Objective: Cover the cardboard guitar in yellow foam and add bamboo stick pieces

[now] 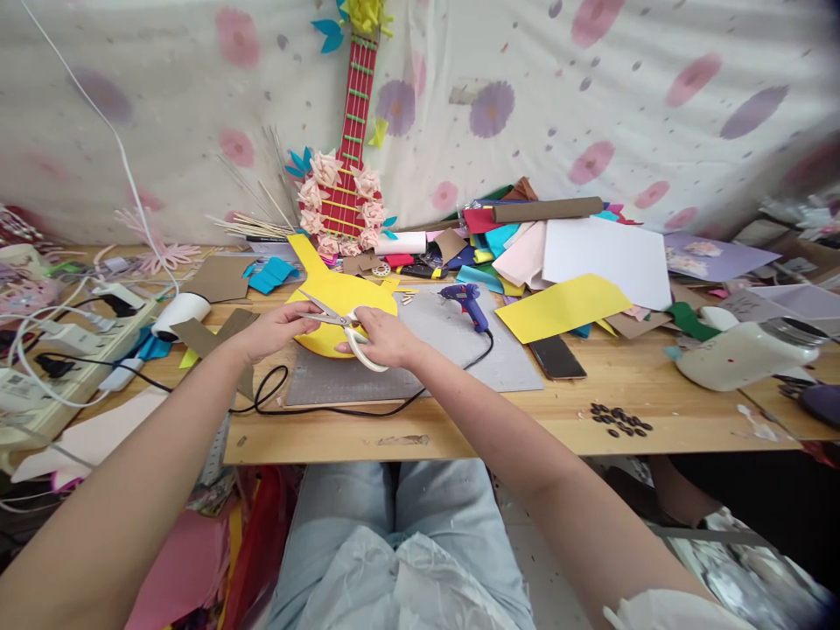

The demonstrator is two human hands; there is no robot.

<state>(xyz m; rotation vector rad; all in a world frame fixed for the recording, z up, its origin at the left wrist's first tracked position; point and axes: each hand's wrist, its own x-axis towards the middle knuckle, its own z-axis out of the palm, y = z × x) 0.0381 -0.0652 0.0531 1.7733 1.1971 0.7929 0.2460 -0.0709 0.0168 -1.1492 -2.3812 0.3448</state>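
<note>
My right hand (386, 338) grips the white handles of a pair of scissors (360, 348), whose blades point left and stand apart. Close to the blade tips, my left hand (279, 331) is closed in a pinch. What its fingers hold, if anything, is too small to make out. Beneath both hands lies a yellow guitar-shaped piece (367, 296), its neck slanting up to the left. Part of it rests on a grey cutting mat (420, 385).
A blue glue gun (465, 302) lies on the mat, its black cord looping left. Nearby are a phone (557, 357), yellow sheet (564, 306), black beads (620, 420) and a pale jar (741, 354). A red decorated paper guitar (347, 197) leans behind; a power strip (72, 367) sits left.
</note>
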